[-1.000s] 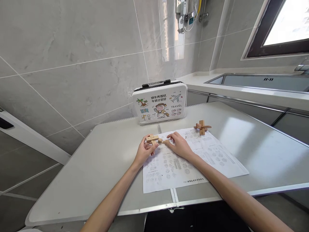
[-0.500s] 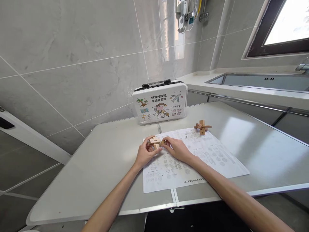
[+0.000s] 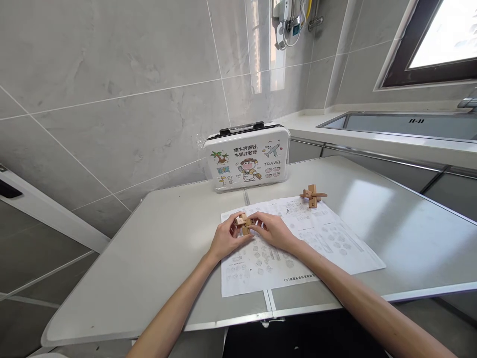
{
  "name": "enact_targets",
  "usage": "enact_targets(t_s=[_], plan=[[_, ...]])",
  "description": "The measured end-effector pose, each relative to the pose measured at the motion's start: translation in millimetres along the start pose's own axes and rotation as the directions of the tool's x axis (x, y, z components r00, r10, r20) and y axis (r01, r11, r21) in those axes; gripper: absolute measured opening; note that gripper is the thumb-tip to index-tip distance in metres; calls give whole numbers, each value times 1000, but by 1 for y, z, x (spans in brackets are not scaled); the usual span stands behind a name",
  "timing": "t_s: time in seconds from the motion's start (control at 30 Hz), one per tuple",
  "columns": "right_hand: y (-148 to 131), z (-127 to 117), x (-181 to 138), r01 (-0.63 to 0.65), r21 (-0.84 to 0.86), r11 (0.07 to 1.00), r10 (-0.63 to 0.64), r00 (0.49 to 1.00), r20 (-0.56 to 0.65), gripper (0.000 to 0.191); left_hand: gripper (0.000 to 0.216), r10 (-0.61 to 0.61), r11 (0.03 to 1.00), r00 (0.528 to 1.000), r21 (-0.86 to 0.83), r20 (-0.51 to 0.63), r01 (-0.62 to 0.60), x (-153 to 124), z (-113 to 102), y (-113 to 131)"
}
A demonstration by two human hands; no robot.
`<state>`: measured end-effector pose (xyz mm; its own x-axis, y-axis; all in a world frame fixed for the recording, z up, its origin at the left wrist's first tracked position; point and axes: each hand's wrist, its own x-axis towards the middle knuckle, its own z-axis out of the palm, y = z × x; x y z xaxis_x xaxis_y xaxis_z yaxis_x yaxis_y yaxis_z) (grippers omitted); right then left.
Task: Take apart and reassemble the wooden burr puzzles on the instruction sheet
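Between my two hands is a small wooden interlocking puzzle [image 3: 245, 223], made of several notched blocks. My left hand [image 3: 225, 237] is closed around its left side, thumb at the lower edge. On the right side, my right hand [image 3: 273, 229] pinches the puzzle between thumb and fingers. Fingertips hide parts of the blocks. Beneath the hands lies a white instruction sheet [image 3: 298, 258] printed with small diagrams. A second wooden puzzle [image 3: 313, 196], cross-shaped, stands at the sheet's far right edge, apart from both hands.
A white carry case [image 3: 248, 158] with cartoon prints and a plastic wrap stands upright at the back of the folding table [image 3: 156, 278], near the tiled wall. To the right is a counter with a sink [image 3: 395, 124].
The blocks in my hands have come closer together and turned slightly. My left hand has shifted a little to the right. The second puzzle and the sheet stay in place.
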<state>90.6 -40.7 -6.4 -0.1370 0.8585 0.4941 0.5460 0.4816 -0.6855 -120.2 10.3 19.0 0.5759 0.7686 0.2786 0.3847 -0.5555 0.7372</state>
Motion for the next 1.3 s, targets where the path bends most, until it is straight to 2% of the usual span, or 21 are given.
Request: enact_targets(t_s=[0.1,0.2,0.3,0.47,0.57,0.67,0.83,0.93,1.03,1.13,1.3], plan=[[-1,0,0,18,47,999,-18,1000,-3,19,69,50,998,998,28,-40,-49,0,0,-2],[-4,0,0,21,105,994,-21,1000,-1,18,68,79,996,997,29,-25,-79,0,1,-3],[-8,-1,3,-39,164,986,39,999,2,19,67,60,998,998,-23,-14,-60,0,2,-3],[-9,-3,7,-194,215,957,194,981,20,35,71,-79,973,996,-219,-31,70,3,1,-4],[-8,-3,7,-198,215,956,189,980,64,36,76,-137,918,990,-368,44,144,4,0,-8],[-11,-5,6,-227,274,935,196,971,135,36,78,-114,867,985,-472,127,161,5,1,-12],[-19,-12,6,-390,459,798,248,908,339,47,76,-42,837,977,-526,210,149,4,1,-13],[-18,-11,8,-433,510,743,259,889,377,49,75,-31,838,974,-526,223,147,5,1,-14],[-12,-8,11,-472,587,658,315,880,354,49,76,-56,832,977,-531,205,159,6,2,-15],[-2,-7,14,-487,707,514,431,859,278,48,71,-116,836,980,-516,163,185,7,4,-17],[15,-13,17,-404,881,246,602,776,188,43,58,-179,847,976,-485,122,216,7,3,-13]])
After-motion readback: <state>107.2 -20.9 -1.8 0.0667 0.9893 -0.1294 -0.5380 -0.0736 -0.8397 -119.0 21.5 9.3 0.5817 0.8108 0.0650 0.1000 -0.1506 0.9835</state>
